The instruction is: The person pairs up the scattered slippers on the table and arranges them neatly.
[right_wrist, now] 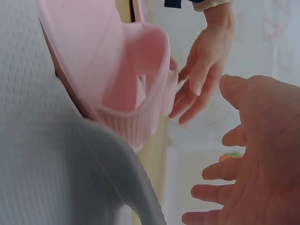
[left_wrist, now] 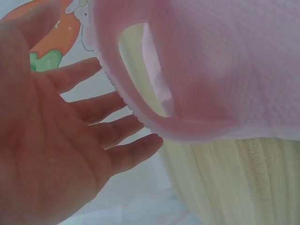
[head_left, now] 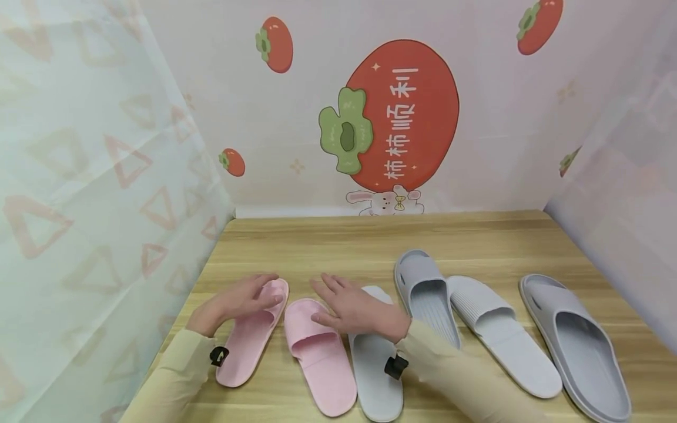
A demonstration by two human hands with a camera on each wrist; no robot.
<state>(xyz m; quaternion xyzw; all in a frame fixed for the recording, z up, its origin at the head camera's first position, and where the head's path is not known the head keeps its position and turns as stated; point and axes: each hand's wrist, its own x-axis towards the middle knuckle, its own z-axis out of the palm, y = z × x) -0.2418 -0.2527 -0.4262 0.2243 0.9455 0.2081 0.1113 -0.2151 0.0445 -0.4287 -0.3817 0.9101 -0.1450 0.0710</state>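
Over the toe of the leftmost pink slipper [head_left: 244,352] hovers my left hand [head_left: 238,302], palm down. In the left wrist view its loosely extended fingers [left_wrist: 126,152] reach the edge of the pink upper [left_wrist: 206,79]; whether they touch it I cannot tell. My right hand [head_left: 351,308] is above the gap between the second pink slipper [head_left: 328,373] and a pale grey slipper [head_left: 376,370], partly covering the pale grey one. The right wrist view shows that hand's fingers [right_wrist: 220,169] spread and holding nothing, beside the pink ribbed upper [right_wrist: 129,124] and a grey upper [right_wrist: 122,154].
Further right on the wooden table [head_left: 381,235] lie a grey slide [head_left: 423,270], a pale ribbed slipper [head_left: 520,349] and another grey slide [head_left: 592,352], all toes away from me. A patterned back wall [head_left: 492,147] and side walls [head_left: 106,194] enclose the table.
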